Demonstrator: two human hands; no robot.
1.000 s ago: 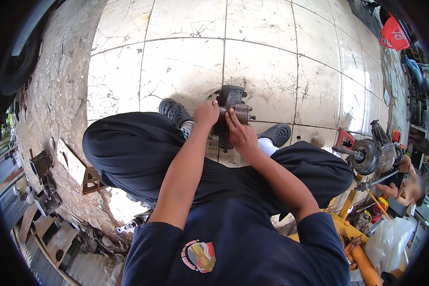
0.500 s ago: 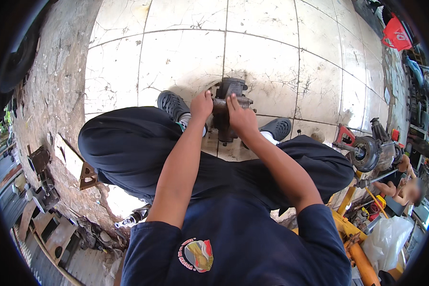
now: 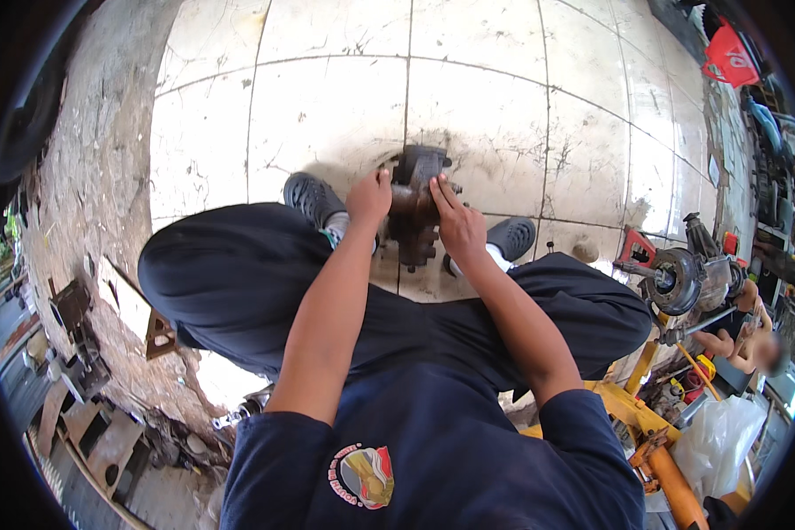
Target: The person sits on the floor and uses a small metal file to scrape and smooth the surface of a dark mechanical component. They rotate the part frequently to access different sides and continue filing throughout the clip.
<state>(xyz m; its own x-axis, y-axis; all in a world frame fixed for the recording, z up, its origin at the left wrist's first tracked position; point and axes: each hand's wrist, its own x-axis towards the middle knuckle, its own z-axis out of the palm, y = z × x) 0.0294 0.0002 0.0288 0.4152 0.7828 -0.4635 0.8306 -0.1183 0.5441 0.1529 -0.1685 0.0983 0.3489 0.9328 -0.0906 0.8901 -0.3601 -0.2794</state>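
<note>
A dark, greasy cast-metal machine housing (image 3: 412, 212) stands on the tiled floor between my feet, with a flanged top end and short studs at its right side. My left hand (image 3: 369, 198) is closed at the housing's upper left, thumb up; what its fingers grip is hidden, though a thin dark piece shows just beyond them. Along the right side, my right hand (image 3: 461, 228) has its index and middle fingers stretched out, their tips on or close to the housing near the studs. Its other fingers are bent, and it holds nothing visible.
Dark clogs (image 3: 314, 201) are on my feet beside the housing. To the right are a wheel hub assembly (image 3: 677, 281), a red stand (image 3: 638, 247), yellow metal equipment (image 3: 632, 408) and another person (image 3: 751, 340). Metal brackets (image 3: 84, 353) lie at left.
My right hand has slid outward to the right, uncovering more of the housing's middle. The left hand has shifted slightly left and stays closed. The whole view has moved a little.
</note>
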